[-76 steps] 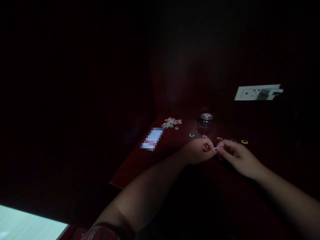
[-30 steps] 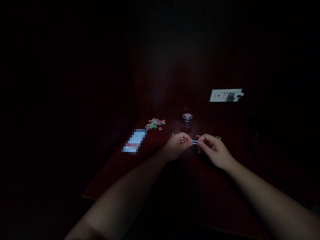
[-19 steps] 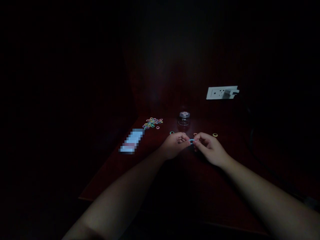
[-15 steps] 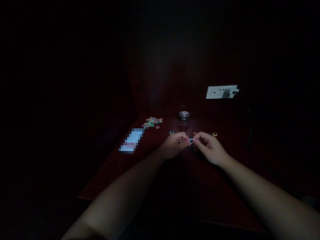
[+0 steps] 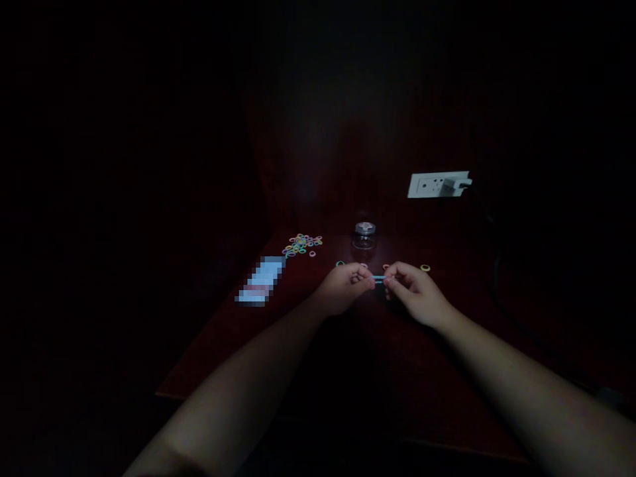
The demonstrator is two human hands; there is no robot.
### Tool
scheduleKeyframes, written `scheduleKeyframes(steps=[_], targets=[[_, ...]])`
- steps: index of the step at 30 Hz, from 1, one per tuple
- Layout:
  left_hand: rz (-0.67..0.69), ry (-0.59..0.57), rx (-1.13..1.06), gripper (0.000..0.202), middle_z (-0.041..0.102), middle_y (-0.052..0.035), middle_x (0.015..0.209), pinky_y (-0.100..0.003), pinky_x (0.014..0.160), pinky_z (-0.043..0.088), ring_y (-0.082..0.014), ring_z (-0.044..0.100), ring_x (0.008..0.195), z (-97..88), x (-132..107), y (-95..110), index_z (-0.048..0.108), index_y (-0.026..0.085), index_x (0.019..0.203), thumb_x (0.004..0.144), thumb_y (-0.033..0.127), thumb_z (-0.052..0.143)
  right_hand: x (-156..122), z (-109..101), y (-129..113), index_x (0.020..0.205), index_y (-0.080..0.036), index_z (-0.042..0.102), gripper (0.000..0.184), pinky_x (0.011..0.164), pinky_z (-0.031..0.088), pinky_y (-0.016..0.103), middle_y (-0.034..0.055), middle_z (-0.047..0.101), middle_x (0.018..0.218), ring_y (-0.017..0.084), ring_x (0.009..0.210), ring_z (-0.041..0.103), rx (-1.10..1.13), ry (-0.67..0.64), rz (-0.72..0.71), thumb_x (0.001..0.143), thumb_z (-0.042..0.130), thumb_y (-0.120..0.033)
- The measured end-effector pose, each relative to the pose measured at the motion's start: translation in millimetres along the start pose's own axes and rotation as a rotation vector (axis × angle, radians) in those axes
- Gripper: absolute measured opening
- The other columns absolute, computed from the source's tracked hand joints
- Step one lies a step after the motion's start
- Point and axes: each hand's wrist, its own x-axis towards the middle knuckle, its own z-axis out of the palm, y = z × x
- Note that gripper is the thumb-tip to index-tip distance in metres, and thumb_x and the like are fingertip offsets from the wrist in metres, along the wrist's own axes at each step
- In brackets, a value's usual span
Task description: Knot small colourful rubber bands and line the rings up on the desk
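Note:
The scene is very dark. My left hand (image 5: pixel 344 287) and my right hand (image 5: pixel 414 291) meet over a dark red table (image 5: pixel 278 344). Between their fingertips they pinch a small blue rubber band (image 5: pixel 378 278), pulled out flat into a short line. A few loose bands lie just behind the hands, among them a yellow band (image 5: pixel 424 267) and a green band (image 5: pixel 340 264). A heap of several coloured bands (image 5: pixel 302 244) lies farther back on the left.
A small clear jar (image 5: pixel 364 236) stands behind the hands. A blurred pale card (image 5: pixel 260 281) lies at the left of the table. A white wall socket (image 5: pixel 436 184) with a plug in it hangs at the back right. The table's front edge (image 5: pixel 199 399) runs near my forearms.
The view has swung so everything sits farther left than 2.5 s ago. The blue band, a loose loop half a second ago, is now stretched flat between my fingers.

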Motion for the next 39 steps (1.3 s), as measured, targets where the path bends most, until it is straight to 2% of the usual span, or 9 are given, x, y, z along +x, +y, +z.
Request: scheduleKeyframes(steps=[14,23,32,39], targets=[[-0.016,0.018,-0.01,0.02,0.059,-0.0011,0.071,-0.021,0.059,0.039,-0.008,0.049,0.061,2.2,-1.0,0.8,0.061,0.011,0.082,0.075,0.03,0.062,0.6,4.2,-2.1,0.078,-0.017,0.052,0.016,0.055,0.039,0.025,-0.0009,0.053,0.061,0.012,0.056,0.049,0.025,-0.024,0.013,0.085,0.051,-0.031],[0.017,-0.028,-0.002,0.024,0.064,-0.0035,0.076,-0.022,0.061,0.041,-0.0098,0.054,0.064,0.4,-0.6,-3.4,0.065,0.012,0.088,0.077,0.033,0.061,1.1,3.7,-3.4,0.076,-0.018,0.055,0.019,0.056,0.04,0.025,0.0,0.052,0.064,0.013,0.059,0.048,-0.111,0.026,-0.046,0.083,0.053,-0.036],[0.022,0.008,0.033,0.026,0.065,-0.0038,0.076,-0.021,0.058,0.039,-0.0094,0.053,0.062,0.1,-0.2,-4.5,0.067,0.012,0.089,0.077,0.035,0.061,1.3,2.1,-1.7,0.075,-0.019,0.053,0.017,0.059,0.043,0.028,0.0005,0.053,0.064,0.015,0.061,0.05,-0.161,0.016,-0.04,0.085,0.049,-0.032],[-0.001,-0.027,0.051,0.024,0.064,-0.0029,0.073,-0.021,0.058,0.039,-0.0097,0.052,0.062,-0.9,-0.7,-3.2,0.068,0.012,0.087,0.077,0.032,0.061,1.3,0.8,0.8,0.074,-0.02,0.053,0.015,0.064,0.046,0.03,-0.0003,0.053,0.064,0.015,0.062,0.052,-0.219,0.01,-0.059,0.085,0.05,-0.03]])
